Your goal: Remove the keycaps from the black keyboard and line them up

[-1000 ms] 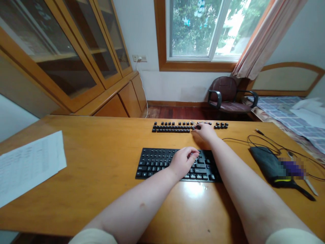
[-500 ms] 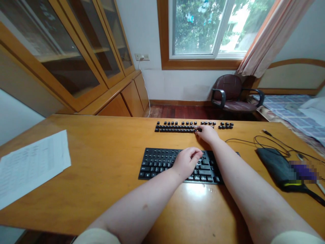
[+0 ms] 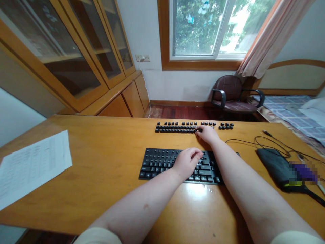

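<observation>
A black keyboard (image 3: 157,162) lies on the wooden desk (image 3: 101,162) in front of me. My left hand (image 3: 186,163) rests on its right half with the fingers curled in a loose fist. Beyond the keyboard, several loose black keycaps (image 3: 175,127) are laid out in rows near the desk's far edge. My right hand (image 3: 208,134) reaches to the right end of those rows, fingers pinched on a keycap together with a small metal tool I cannot make out clearly.
A printed sheet of paper (image 3: 30,166) lies at the desk's left. A dark pouch (image 3: 275,166) and thin black cables (image 3: 269,142) lie at the right. A brown armchair (image 3: 230,95) stands beyond the desk, wooden cabinets (image 3: 83,57) at the left.
The view shifted slightly to the left between the first frame and now. Both hands stay in much the same places on the keyboard and the keycap rows.
</observation>
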Action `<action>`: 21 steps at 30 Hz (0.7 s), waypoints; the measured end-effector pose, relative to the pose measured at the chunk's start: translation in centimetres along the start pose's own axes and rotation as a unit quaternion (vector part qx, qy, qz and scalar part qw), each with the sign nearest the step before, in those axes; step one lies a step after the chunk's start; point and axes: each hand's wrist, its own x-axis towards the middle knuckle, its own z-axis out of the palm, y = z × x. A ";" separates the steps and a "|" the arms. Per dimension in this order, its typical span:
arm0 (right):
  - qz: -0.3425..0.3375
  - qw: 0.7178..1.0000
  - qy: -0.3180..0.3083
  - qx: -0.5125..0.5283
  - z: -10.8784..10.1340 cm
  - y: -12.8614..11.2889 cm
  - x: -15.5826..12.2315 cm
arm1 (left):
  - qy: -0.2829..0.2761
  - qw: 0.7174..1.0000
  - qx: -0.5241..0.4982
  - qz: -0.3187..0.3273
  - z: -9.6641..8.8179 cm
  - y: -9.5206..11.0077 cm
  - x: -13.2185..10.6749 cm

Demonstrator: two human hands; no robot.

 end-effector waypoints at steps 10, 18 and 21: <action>-0.004 0.999 0.026 0.023 -0.2 -0.1 -0.2 | 0.002 1.000 -0.002 0.001 0.1 -0.2 0.0; -0.051 0.969 0.131 0.202 -5.8 -0.4 -3.2 | -0.006 0.999 0.052 -0.004 0.2 -0.3 0.0; -0.082 0.946 0.162 0.269 -7.2 0.4 -6.2 | -0.023 0.995 0.096 0.004 0.2 0.0 0.0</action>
